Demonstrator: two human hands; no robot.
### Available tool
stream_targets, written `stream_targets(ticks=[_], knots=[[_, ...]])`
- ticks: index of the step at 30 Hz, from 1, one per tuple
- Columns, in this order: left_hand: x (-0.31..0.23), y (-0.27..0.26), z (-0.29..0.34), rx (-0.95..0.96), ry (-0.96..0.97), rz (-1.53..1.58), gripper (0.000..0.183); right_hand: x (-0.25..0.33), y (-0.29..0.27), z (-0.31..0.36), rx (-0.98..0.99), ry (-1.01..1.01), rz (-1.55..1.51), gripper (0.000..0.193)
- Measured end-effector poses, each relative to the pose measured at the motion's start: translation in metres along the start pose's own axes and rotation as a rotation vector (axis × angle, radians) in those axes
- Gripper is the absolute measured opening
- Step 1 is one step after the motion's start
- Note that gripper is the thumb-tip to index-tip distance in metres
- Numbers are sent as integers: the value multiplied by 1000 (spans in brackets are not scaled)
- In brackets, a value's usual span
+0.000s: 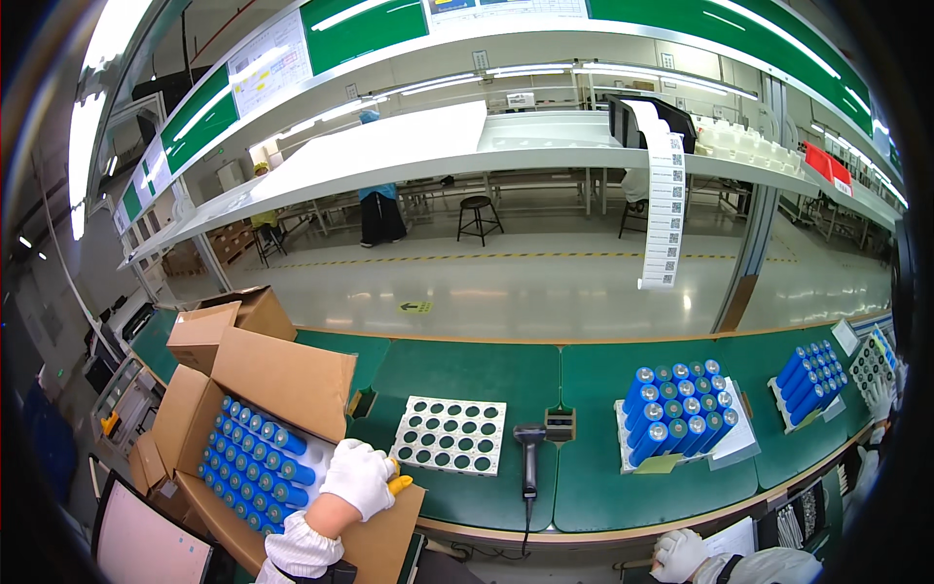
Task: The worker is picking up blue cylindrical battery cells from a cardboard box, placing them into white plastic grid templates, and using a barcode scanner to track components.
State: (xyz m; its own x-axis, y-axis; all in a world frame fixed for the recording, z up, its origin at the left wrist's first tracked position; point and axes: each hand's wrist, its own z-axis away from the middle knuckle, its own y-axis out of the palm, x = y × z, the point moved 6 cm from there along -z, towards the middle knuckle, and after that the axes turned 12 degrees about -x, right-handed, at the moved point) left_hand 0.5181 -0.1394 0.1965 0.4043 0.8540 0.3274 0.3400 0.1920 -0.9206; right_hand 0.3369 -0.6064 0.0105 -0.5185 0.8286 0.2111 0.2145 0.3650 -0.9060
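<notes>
My left hand [362, 479], in a white glove with yellow fingertip covers, is over the right flap of an open cardboard carton [277, 365]. Its yellow fingertips are apart, and nothing shows between them. Several blue cylindrical battery cells [255, 462] stand in rows inside the carton, a white surface beside them. Right of this hand lies a white tray with round holes [449, 435]. At the lower edge, my gloved right hand [679, 556] has curled fingers beside a thin rod-like piece; what they hold is hidden.
A handheld scanner [528, 457] lies on the green table [593, 487]. Blue cells [681, 404] fill a holder to its right, with another filled holder [809, 380] farther right. A co-worker's gloved hand [880, 397] is at the right edge. A label strip [664, 214] hangs from the shelf above.
</notes>
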Motion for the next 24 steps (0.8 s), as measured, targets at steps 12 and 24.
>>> stream_targets(ticks=[12,24], knots=[[-1,-1,0,32,-7,21,20,0,2,1,11,-24,17,18],[1,1,2,92,-14,46,23,3,-2,-2,-31,-42,-3,17]])
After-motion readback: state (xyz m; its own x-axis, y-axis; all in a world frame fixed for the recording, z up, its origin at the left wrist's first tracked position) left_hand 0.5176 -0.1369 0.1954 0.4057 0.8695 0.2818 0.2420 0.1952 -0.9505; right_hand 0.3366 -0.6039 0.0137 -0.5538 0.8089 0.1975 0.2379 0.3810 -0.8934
